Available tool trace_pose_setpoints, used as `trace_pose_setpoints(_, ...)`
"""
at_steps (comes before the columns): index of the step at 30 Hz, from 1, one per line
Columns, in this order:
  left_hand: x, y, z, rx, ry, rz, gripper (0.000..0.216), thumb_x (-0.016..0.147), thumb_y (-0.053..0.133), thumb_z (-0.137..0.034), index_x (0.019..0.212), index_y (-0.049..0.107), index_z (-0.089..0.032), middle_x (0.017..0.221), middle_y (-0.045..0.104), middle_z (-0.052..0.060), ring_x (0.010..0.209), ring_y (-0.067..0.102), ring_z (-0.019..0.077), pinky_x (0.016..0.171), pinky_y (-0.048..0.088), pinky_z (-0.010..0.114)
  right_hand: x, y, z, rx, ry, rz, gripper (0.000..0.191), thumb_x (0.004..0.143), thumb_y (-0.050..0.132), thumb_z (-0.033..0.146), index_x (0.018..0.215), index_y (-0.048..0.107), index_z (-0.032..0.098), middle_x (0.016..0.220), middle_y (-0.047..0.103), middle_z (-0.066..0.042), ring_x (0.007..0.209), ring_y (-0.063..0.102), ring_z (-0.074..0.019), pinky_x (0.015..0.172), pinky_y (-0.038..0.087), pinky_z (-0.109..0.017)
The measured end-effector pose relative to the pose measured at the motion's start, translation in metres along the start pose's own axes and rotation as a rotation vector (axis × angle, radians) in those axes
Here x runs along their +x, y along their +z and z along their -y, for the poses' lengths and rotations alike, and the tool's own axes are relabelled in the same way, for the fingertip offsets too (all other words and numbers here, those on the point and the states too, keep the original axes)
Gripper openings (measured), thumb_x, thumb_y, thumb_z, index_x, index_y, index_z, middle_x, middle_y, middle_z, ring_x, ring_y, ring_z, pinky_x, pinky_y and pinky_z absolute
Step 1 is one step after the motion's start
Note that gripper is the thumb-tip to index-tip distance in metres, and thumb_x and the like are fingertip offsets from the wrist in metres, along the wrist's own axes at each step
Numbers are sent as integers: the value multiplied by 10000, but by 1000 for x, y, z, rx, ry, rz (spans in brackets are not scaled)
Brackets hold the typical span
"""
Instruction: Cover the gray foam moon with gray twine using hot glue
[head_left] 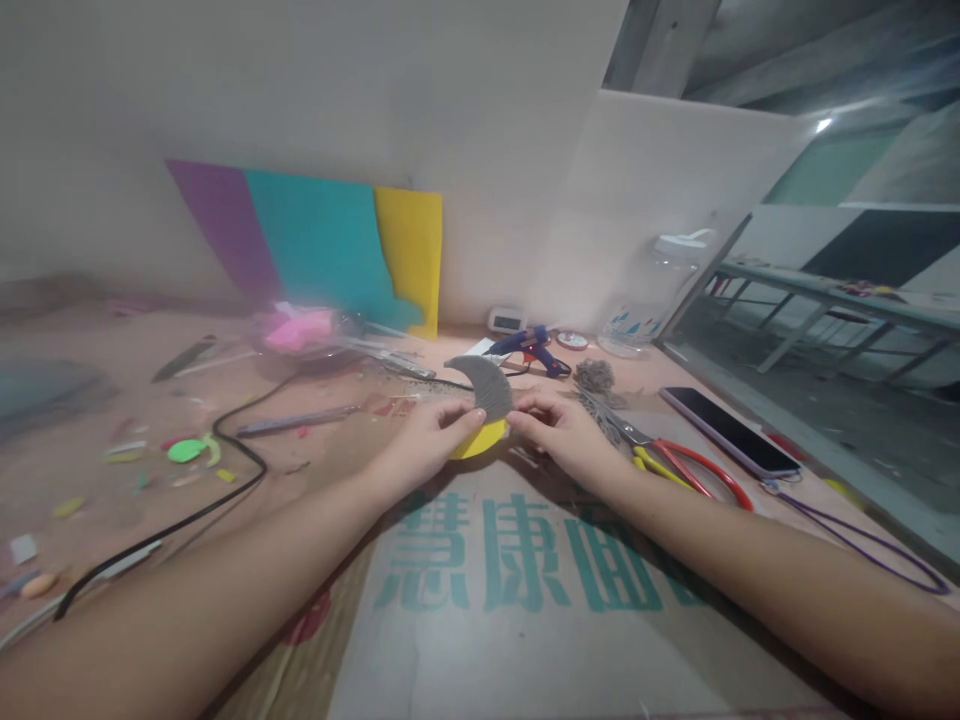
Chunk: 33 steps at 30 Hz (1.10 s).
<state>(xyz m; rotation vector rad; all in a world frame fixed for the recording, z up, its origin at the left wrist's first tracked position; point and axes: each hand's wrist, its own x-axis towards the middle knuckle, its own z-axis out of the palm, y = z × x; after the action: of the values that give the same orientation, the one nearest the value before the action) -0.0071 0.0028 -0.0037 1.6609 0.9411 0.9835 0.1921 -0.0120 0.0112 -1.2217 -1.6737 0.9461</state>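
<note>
Between my two hands is a crescent-shaped piece (pixel 489 388), its upper part covered in ridged grey material and its lower part bare yellow. My left hand (pixel 429 445) pinches its left edge with thumb and fingers. On the opposite edge, my right hand (pixel 564 432) grips it in the same way. The crescent is raised a little above a printed sheet (pixel 480 650) with green characters. Close to my right hand lie scissors (pixel 697 460) with red handles, and a fuzzy grey bundle of yarn (pixel 596 376).
A blue glue gun (pixel 525 345) lies behind my hands near a small digital clock (pixel 507 320). At right are a phone (pixel 727 430) and a clear bottle (pixel 649 295). A black cable (pixel 244 480) crosses the scrap-strewn left side. A striped board (pixel 322 240) leans on the wall.
</note>
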Motion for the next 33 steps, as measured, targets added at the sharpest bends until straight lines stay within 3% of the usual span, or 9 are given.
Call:
trace_pose_setpoints(6, -1, 2, -5, 27, -5, -51, 357, 830, 559, -506, 722, 599, -168, 585, 533, -31, 570, 476, 116, 548, 356, 218, 0, -2, -2, -86, -80, 7, 249, 831, 633, 440, 795, 653, 195, 751, 571, -11, 577, 482, -119, 501, 380, -256)
trace_pose_setpoints(12, -1, 2, 0, -5, -58, -20, 402, 816, 568, -548, 667, 474, -186, 581, 462, -48, 538, 444, 100, 521, 351, 210, 2, -3, -5, -164, -206, 24, 229, 853, 609, 396, 767, 672, 194, 809, 589, -29, 773, 550, -168, 698, 434, -296)
trace_pose_setpoints(18, 1, 2, 3, -43, -54, -33, 385, 823, 569, -529, 672, 487, -185, 586, 484, -45, 545, 451, 101, 521, 353, 214, 2, -3, -2, -127, -146, 8, 303, 889, 540, 457, 830, 695, 203, 789, 574, -33, 643, 501, -147, 555, 384, -279)
trace_pose_setpoints(22, 0, 2, 0, -17, -20, -90, 373, 834, 564, -506, 659, 493, -184, 582, 488, -48, 562, 459, 103, 550, 358, 222, -1, -3, 5, -93, -108, -122, 339, 906, 501, 494, 1005, 645, 204, 693, 529, 5, 559, 451, -130, 535, 374, -277)
trace_pose_setpoints(25, 0, 1, -2, 27, -29, -130, 376, 845, 556, -495, 646, 482, -184, 588, 490, -46, 577, 463, 107, 565, 355, 227, -3, -2, 10, -66, -101, -175, 268, 859, 577, 475, 854, 581, 206, 675, 512, 20, 565, 448, -123, 539, 372, -268)
trace_pose_setpoints(29, 0, 0, -3, 49, -4, -135, 363, 849, 549, -480, 644, 494, -186, 583, 499, -41, 592, 475, 117, 586, 361, 238, -6, 2, 12, -111, -140, -127, 237, 847, 591, 410, 739, 548, 203, 678, 528, 12, 630, 484, -136, 600, 408, -276)
trace_pose_setpoints(33, 0, 1, -4, 56, 12, -132, 351, 846, 550, -463, 636, 487, -189, 577, 497, -41, 587, 473, 118, 590, 367, 240, -6, 4, 9, -63, -162, -122, 208, 845, 606, 386, 944, 579, 205, 707, 538, 24, 629, 480, -135, 597, 406, -274)
